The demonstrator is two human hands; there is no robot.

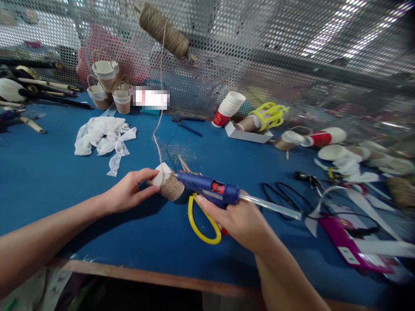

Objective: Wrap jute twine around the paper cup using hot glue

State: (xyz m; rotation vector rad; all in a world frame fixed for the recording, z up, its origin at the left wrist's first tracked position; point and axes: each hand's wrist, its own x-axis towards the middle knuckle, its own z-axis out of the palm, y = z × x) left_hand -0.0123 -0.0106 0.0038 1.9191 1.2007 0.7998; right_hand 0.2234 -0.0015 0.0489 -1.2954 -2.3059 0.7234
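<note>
My left hand (134,190) grips the white end of a small paper cup (173,188) that is partly wrapped in brown twine. Tilted over the table, the cup has a strand of twine (157,139) running up from it to a spool (164,31). In my right hand (238,216) is a blue glue gun (207,188), with a clear glue stick (272,206) sticking out of its back. The gun's nozzle is at the cup's twine edge. Beneath the gun lie scissors with yellow handles (202,235), their blades partly hidden.
White lace (103,134) lies at the left, before several twine-wrapped cups (105,77). Pliers (188,125), stacked paper cups (228,108) and a white box (248,134) stand along the mesh wall (259,56). Cables, ribbons and a purple package (353,246) clutter the right.
</note>
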